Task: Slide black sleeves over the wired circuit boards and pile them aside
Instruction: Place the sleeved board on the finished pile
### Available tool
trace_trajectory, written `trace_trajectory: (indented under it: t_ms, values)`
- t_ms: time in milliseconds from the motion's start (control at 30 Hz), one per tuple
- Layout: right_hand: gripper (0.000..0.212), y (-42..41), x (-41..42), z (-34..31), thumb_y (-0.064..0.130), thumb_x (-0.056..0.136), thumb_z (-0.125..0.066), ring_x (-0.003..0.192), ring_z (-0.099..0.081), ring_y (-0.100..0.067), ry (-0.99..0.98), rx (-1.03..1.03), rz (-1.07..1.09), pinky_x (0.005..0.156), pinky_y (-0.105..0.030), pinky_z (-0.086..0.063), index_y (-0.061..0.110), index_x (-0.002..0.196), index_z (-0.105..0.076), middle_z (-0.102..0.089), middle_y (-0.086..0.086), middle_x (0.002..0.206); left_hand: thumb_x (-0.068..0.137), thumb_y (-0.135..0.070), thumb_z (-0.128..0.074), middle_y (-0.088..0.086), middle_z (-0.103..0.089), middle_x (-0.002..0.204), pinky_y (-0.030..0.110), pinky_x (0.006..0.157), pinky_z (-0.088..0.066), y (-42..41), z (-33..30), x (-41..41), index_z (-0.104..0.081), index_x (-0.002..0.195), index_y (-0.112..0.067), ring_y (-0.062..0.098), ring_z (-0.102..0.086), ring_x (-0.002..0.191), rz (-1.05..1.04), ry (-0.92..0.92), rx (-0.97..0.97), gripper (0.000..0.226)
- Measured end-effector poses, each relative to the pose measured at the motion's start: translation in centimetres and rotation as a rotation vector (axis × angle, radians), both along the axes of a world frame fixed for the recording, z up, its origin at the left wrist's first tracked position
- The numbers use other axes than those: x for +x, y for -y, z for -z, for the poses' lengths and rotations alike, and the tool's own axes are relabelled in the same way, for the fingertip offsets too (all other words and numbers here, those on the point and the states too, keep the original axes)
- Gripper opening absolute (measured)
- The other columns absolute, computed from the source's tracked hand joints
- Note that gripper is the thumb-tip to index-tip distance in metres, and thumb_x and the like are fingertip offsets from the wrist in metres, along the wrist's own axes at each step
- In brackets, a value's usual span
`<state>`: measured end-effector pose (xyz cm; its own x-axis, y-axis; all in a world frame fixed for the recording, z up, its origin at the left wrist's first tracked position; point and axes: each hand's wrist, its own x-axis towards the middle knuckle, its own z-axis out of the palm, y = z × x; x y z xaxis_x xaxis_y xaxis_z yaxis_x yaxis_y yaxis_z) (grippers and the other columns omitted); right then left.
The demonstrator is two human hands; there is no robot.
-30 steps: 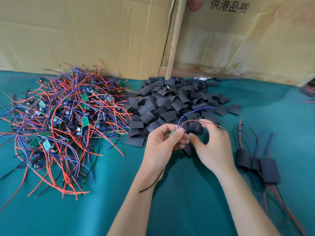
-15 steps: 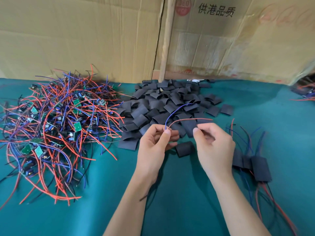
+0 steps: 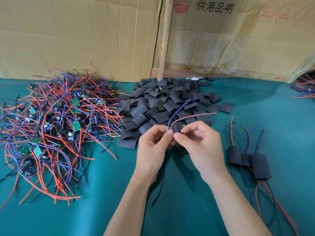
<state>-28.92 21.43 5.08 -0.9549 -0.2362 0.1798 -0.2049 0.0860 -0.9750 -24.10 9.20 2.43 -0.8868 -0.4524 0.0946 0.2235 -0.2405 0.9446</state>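
My left hand [image 3: 154,147] pinches a wired circuit board whose blue and red wires [image 3: 184,111] arc up and to the right; the board itself is hidden in my fingers. My right hand [image 3: 202,147] holds a black sleeve [image 3: 177,127] right against the left fingertips, at the base of the wires. A heap of loose black sleeves [image 3: 163,103] lies just behind my hands. A tangle of unsleeved boards with red, blue and black wires [image 3: 56,120] covers the left. A few sleeved boards [image 3: 250,160] lie in a small pile at the right.
Everything rests on a teal cloth [image 3: 102,201]. Cardboard sheets [image 3: 85,34] stand as a wall at the back, with a wooden stick [image 3: 166,40] leaning upright. More wired parts [image 3: 305,88] show at the far right edge.
My right hand has picked a black sleeve off the cloth and brought it up against the left hand's fingertips. The view has shifted slightly.
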Motion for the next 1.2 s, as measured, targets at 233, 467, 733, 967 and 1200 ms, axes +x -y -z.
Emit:
trace_trajectory:
  t_ms: [233, 467, 733, 967, 1200]
  values:
    - [0.032, -2.6, -1.9, -1.3, -0.012, 0.09, -0.065, 0.097, -0.075, -0.038, 0.14, -0.469, 0.137, 0.086, -0.043, -0.062, 0.008, 0.116, -0.067, -0.072, -0.019, 0.103, 0.101, -0.01, -0.06, 0.008, -0.078, 0.087, 0.023, 0.078, -0.056, -0.1, 0.1, -0.1, -0.073, 0.095, -0.021, 0.017, -0.068, 0.08, -0.038, 0.03, -0.06, 0.017]
    - [0.014, -3.4, -2.9, -1.4, -0.009, 0.096, -0.061, 0.105, -0.07, -0.036, 0.323, -0.792, 0.218, 0.094, -0.043, -0.06, 0.004, 0.1, -0.055, -0.065, -0.021, 0.1, 0.101, -0.009, -0.06, 0.005, -0.078, 0.087, 0.026, 0.08, -0.058, -0.2, 0.2, -0.2, -0.073, 0.093, -0.024, 0.02, -0.072, 0.084, -0.029, 0.048, -0.113, 0.021]
    - [0.011, -2.8, -2.9, -1.7, -0.008, 0.095, -0.062, 0.084, -0.077, -0.021, 0.508, -1.029, 0.177, 0.08, -0.037, -0.063, 0.003, 0.094, -0.061, -0.074, -0.009, 0.08, 0.1, -0.008, -0.061, 0.004, -0.078, 0.087, 0.025, 0.083, -0.057, -0.5, 0.2, -0.1, -0.072, 0.093, -0.024, 0.016, -0.072, 0.084, 0.062, 0.054, -0.189, 0.021]
    - [0.015, -3.3, -2.9, -2.1, -0.007, 0.094, -0.063, 0.097, -0.076, -0.029, 0.631, -1.12, 0.199, 0.076, -0.038, -0.064, -0.003, 0.108, -0.06, -0.064, -0.02, 0.114, 0.099, -0.012, -0.061, 0.001, -0.078, 0.089, 0.025, 0.083, -0.057, -0.4, 0.3, 0.0, -0.072, 0.093, -0.028, 0.017, -0.071, 0.085, 0.111, 0.06, -0.245, 0.02]
    - [0.015, -4.0, -3.3, -2.4, -0.001, 0.096, -0.064, 0.099, -0.076, -0.031, 0.688, -1.125, 0.169, 0.075, -0.046, -0.064, -0.002, 0.111, -0.061, -0.06, -0.02, 0.119, 0.099, -0.011, -0.061, 0.001, -0.078, 0.089, 0.02, 0.08, -0.055, -0.6, 0.1, -0.2, -0.071, 0.092, -0.029, 0.014, -0.072, 0.085, 0.118, 0.066, -0.245, 0.021]
